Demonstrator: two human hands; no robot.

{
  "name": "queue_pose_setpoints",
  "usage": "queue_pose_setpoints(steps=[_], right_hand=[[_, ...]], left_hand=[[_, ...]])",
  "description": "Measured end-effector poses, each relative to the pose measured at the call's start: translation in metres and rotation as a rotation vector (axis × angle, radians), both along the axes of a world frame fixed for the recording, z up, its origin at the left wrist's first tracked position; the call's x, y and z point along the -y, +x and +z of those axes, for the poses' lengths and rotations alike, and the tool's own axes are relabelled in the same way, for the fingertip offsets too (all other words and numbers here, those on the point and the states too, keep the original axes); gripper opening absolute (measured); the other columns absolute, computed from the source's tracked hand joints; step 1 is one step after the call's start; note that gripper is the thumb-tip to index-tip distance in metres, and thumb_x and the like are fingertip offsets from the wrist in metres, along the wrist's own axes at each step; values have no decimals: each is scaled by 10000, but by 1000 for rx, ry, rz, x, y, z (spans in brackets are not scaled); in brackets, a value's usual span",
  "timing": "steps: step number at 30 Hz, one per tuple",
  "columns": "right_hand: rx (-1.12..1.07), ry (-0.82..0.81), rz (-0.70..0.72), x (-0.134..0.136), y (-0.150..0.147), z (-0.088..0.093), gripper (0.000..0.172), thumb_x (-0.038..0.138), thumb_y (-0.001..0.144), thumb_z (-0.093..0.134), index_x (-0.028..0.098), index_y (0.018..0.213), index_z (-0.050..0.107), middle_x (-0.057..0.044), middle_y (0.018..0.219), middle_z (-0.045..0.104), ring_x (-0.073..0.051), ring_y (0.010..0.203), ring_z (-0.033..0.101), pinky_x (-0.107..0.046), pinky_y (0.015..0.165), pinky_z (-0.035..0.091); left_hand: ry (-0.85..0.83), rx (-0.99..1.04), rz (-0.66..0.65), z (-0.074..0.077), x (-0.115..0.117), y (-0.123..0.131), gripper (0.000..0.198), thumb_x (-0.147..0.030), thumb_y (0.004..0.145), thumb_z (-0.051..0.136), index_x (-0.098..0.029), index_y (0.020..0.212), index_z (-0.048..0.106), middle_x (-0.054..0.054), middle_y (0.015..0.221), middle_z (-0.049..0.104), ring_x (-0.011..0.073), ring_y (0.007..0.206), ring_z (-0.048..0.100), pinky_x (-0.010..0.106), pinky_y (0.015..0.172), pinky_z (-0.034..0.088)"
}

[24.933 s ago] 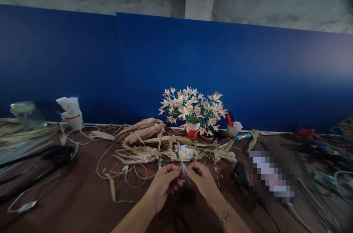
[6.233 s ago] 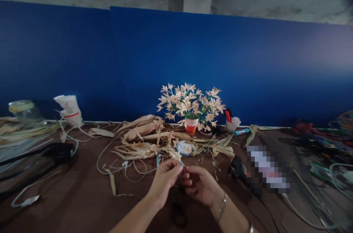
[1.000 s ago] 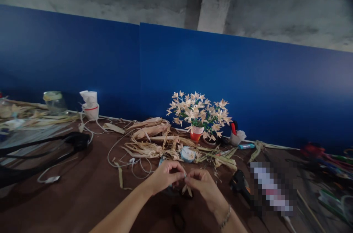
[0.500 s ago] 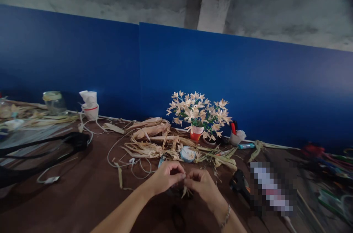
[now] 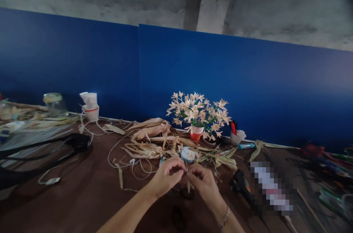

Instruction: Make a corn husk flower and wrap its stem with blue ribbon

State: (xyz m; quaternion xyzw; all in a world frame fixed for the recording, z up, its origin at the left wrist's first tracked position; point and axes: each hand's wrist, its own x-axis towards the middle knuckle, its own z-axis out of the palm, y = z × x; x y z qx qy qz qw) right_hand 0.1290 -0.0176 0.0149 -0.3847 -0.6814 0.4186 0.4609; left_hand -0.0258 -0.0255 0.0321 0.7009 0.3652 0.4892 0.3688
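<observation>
My left hand [image 5: 167,178] and my right hand [image 5: 202,183] meet fingertip to fingertip low in the middle of the view, both pinched on a small dried-husk piece [image 5: 188,186] with a thin stem. Pale petal tips hang below the fingers. Just behind them lies a small round white tape roll [image 5: 188,154] among a heap of dried corn husks [image 5: 150,139]. A red paper cup holding a bouquet of husk flowers [image 5: 197,111] stands farther back against the blue panel.
On the brown table [image 5: 82,196] lie white cables [image 5: 124,161], a black strap [image 5: 55,148], a glass jar [image 5: 54,103], a white cup [image 5: 90,110], a black glue gun [image 5: 239,183] and a grey cup with a red-handled tool [image 5: 234,135]. Coloured clutter fills the right edge.
Over the last second both hands have stayed pinched together and risen slightly toward the tape roll; the husk piece now hangs lower between them. The view has barely shifted.
</observation>
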Motion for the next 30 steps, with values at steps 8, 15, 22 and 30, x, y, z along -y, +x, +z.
queue_pose_setpoints(steps=[8, 15, 22, 30], right_hand=[[163, 312, -123, 6, -2, 1, 114, 181, 738, 519, 176, 628, 547, -37, 686, 531, -151, 687, 483, -257, 628, 385], [312, 464, -188, 9, -7, -2, 160, 125, 748, 454, 183, 625, 538, -30, 658, 518, -155, 672, 454, -284, 637, 355], [64, 146, -102, 9, -5, 7, 106, 162, 719, 490, 177, 787, 570, -56, 828, 586, -168, 768, 521, -273, 683, 399], [0, -141, 77, 6, -7, 0, 154, 235, 730, 516, 157, 816, 616, -38, 721, 627, -137, 593, 548, -225, 520, 417]], left_hand=[[41, -73, 169, -6, 0, 6, 115, -217, 701, 538, -163, 608, 579, 56, 738, 594, 171, 754, 534, 262, 719, 407], [-2, -72, 219, -8, 1, 8, 91, -172, 681, 517, -165, 597, 549, 32, 715, 558, 152, 721, 514, 242, 679, 401], [-160, -67, 100, -9, -8, -3, 91, -165, 645, 523, -129, 580, 574, 55, 912, 488, 148, 792, 487, 209, 618, 380], [-121, -199, 34, -7, -5, -5, 22, -124, 564, 567, -143, 561, 577, 19, 796, 489, 145, 765, 479, 226, 691, 375]])
